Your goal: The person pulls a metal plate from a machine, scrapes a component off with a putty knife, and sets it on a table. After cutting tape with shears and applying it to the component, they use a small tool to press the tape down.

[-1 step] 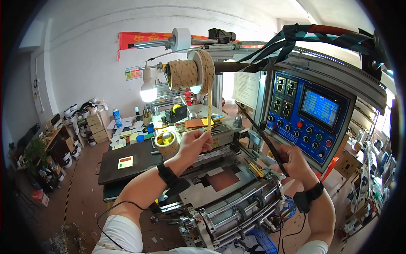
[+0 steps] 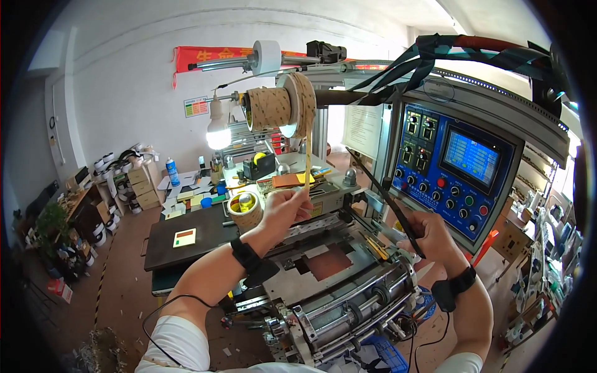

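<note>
Your left hand (image 2: 285, 211) pinches the speckled tape (image 2: 308, 155), drawn down yet still joined to its roll (image 2: 303, 93) above, while your right hand (image 2: 433, 237) pinches a long dark strip (image 2: 387, 198).

Single head-worn fisheye view: looks forward and downward, close above two bare hands (image 2: 286, 209) and silver metal roller machine (image 2: 334, 316).

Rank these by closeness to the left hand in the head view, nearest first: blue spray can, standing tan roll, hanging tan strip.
From the left hand:
1. Hanging tan strip: its lower end is at the fingertips.
2. Standing tan roll: just left of the hand.
3. Blue spray can: farther left, on the cluttered desk behind.
</note>
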### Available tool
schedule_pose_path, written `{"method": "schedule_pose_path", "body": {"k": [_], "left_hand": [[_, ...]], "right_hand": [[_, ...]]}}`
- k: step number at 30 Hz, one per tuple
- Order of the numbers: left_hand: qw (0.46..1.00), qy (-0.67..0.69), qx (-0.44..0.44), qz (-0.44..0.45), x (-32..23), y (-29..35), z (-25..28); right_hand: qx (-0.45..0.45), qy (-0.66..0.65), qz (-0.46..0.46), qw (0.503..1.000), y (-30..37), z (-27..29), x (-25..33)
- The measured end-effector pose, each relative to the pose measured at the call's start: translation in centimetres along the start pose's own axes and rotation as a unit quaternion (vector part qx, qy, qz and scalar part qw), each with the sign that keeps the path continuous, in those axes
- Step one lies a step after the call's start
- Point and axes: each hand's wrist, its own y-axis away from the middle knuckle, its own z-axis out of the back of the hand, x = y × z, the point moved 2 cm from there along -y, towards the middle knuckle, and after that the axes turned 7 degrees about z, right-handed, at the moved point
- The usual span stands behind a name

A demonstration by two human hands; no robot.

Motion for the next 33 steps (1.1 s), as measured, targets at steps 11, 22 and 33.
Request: {"method": "schedule_pose_path", "body": {"k": [11, 22, 33], "left_hand": [[0.987, -0.1, 0.07, 0.105, -3.3, -4.3, 1.0], [0.986, -0.018, 0.057, -0.157, -7.1, -4.8, -0.6], [0.992, 0.069, 0.077, -0.077, -8.0, -2.1, -0.6]], "right_hand": [[-0.013, -0.028, 0.031, 0.999, -0.4, 0.6, -0.3], [-0.04, -0.062, 0.02, 0.997, 0.4, 2.0, 0.3], [0.054, -0.02, 0.047, 0.997, -4.0, 3.3, 3.3]]}}
